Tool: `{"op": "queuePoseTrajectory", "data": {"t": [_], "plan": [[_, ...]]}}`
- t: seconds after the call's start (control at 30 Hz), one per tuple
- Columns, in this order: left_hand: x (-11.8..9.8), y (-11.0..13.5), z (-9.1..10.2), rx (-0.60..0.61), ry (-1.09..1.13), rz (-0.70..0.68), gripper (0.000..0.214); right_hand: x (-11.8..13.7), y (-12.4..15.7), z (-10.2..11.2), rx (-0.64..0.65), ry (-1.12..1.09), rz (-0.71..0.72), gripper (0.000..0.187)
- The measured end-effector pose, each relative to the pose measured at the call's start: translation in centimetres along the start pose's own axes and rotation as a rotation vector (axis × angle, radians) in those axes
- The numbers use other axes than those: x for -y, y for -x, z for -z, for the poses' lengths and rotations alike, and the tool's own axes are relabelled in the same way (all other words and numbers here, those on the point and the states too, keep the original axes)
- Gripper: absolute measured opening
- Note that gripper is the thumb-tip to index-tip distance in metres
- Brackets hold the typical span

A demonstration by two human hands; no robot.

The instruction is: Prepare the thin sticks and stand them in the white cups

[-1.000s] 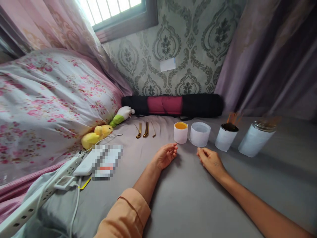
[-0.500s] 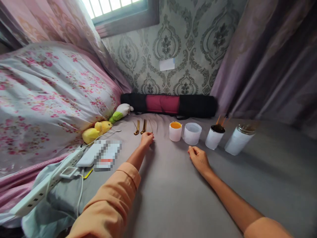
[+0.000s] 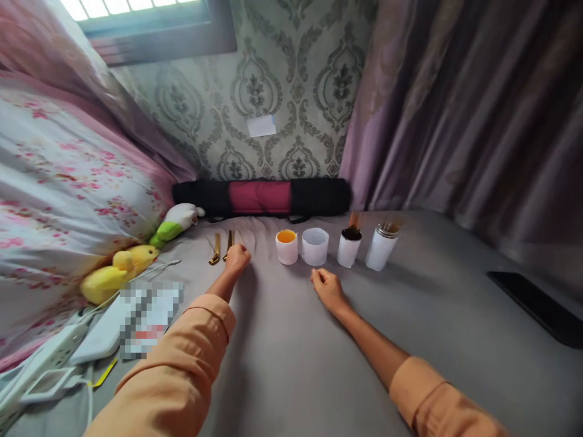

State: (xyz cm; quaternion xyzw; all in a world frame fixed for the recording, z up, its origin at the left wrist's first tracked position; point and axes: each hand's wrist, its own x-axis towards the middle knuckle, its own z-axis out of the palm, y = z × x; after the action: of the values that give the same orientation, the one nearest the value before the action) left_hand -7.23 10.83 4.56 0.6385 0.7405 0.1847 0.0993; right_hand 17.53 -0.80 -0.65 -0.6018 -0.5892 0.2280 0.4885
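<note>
My left hand [image 3: 238, 258] is closed, fingertips down near the sheet, just right of some slim gold-coloured pieces that look like cutlery [image 3: 215, 250]. Whatever its fingers may pinch is hidden. My right hand [image 3: 328, 290] rests on the sheet with its fingers curled together, and nothing shows in it. Just beyond it stands a wide, pale cup [image 3: 315, 247]. Left of that cup is a white-wrapped cup with an orange inside [image 3: 286, 249]. To the right are a white-wrapped cup with a dark inside and brownish sticks [image 3: 349, 250], and a taller white-wrapped jar [image 3: 381, 249] with a metallic rim.
A black and maroon roll-shaped bag [image 3: 259, 197] lies along the wall. Plush toys [image 3: 109, 280], a power strip [image 3: 43, 358] and a white box-like device [image 3: 102, 328] are on the left. A dark flat object, like a phone [image 3: 537, 306], lies at far right.
The view has swung right, so everything sits further left and the dark flat object has appeared. Both hands keep about the same places beside the gold-coloured pieces and the pale cup.
</note>
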Motion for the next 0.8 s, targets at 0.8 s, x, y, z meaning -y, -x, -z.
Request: {"op": "queuePoseTrajectory", "data": {"t": [0.8], "plan": [[0.2, -1.8, -1.4, 0.010, -0.156, -0.019, 0.035, -0.1, 0.2, 0.2, 0.032, -0.042, -0.039, 0.037]]}}
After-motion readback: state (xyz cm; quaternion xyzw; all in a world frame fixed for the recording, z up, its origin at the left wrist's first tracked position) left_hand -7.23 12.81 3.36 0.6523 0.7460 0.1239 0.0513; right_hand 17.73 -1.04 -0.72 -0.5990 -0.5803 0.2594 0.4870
